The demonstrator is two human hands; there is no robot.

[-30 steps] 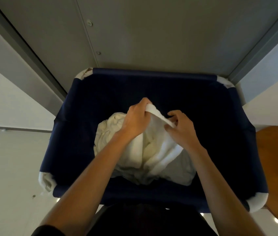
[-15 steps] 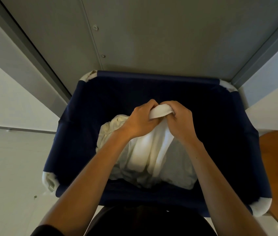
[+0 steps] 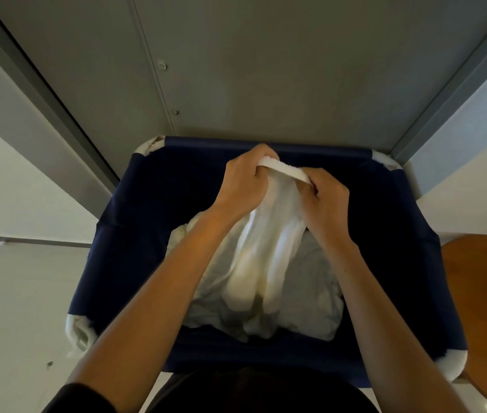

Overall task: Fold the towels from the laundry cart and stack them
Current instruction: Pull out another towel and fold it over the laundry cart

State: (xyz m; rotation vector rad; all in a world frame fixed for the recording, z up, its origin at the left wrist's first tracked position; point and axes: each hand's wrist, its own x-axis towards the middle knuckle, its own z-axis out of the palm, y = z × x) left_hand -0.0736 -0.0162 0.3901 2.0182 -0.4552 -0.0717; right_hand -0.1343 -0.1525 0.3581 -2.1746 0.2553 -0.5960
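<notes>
The navy fabric laundry cart [image 3: 200, 143] fills the middle of the view, seen from directly above, with white padded caps at its four corners. Both bare hands are inside the cart's outline, raised toward its far rim. The left hand [image 3: 245, 186] and the right hand [image 3: 325, 201] sit close together, and each grips the same thick hemmed edge of a white towel [image 3: 266, 248]. The fingers [image 3: 254, 162] of the left hand are curled tightly over the hem at its higher end, while those of the right hand pinch it a little nearer the cart's right wall, so a short band of hem spans the gap between the two fists. From that band the towel hangs down in long soft folds toward the cart's bottom, its lower end resting on a crumpled heap of pale linens [image 3: 310, 293] (whether these are more towels or sheets cannot be told). That heap lies in the cart's near half, toward the right. A dark sleeve [image 3: 78, 397] shows on the left arm, just outside the cart's near left corner. Beyond the cart's far rim rises a grey panelled wall [image 3: 266, 70], a pale floor [image 3: 12, 293] lies off its left side, and a rounded wooden surface [image 3: 486, 293] sits just beside its right wall.
</notes>
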